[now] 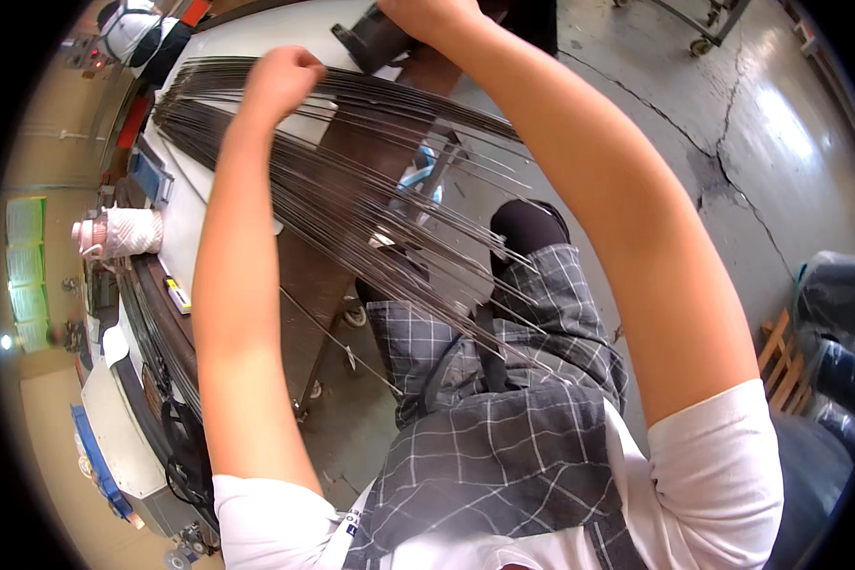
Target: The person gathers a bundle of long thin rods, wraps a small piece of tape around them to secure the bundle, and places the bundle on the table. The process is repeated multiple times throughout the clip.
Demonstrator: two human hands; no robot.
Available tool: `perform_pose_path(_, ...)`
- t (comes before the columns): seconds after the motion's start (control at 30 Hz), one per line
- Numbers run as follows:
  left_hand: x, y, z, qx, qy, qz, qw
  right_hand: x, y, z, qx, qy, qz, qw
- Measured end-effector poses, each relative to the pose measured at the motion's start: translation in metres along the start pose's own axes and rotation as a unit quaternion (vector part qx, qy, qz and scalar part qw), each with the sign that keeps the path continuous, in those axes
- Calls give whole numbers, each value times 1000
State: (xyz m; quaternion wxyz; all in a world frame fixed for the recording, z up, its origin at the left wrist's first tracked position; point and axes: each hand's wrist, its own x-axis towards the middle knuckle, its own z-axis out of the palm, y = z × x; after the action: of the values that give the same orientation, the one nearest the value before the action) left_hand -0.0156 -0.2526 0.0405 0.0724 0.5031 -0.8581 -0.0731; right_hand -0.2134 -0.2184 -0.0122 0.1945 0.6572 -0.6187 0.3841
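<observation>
Apparently sorting dark wires (pixel 328 198): left hand (pixel 283 81) curled, right hand (pixel 434 15) by black device (pixel 372 45), can't tell if either grips; next likely needs wires separated.

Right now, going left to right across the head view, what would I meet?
Green sheets, pink-and-white container, small yellow-and-white item, left grip, right grip, wooden slats. The thin dark strands span several places, so I left them out.
</observation>
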Motion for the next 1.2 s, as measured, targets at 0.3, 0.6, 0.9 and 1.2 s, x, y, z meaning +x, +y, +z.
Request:
perform_pose_path(0.3, -151, 35, -41, -373, -33, 51, 926, -60, -62, -125, 306, -445, 101, 835)
perform_pose_path(0.6, -218, 50, 1, -518, -46, -9, 854, -88, -79, -110, 213, -520, 77, 824)
perform_pose_path(0.9, -229, 54, 16, -550, -51, -32, 833, -90, -72, -106, 263, -502, 92, 819)
perform_pose_path(1.2, -233, 58, 17, -550, -53, -19, 834, -99, -56, -107, 154, -427, 73, 888)
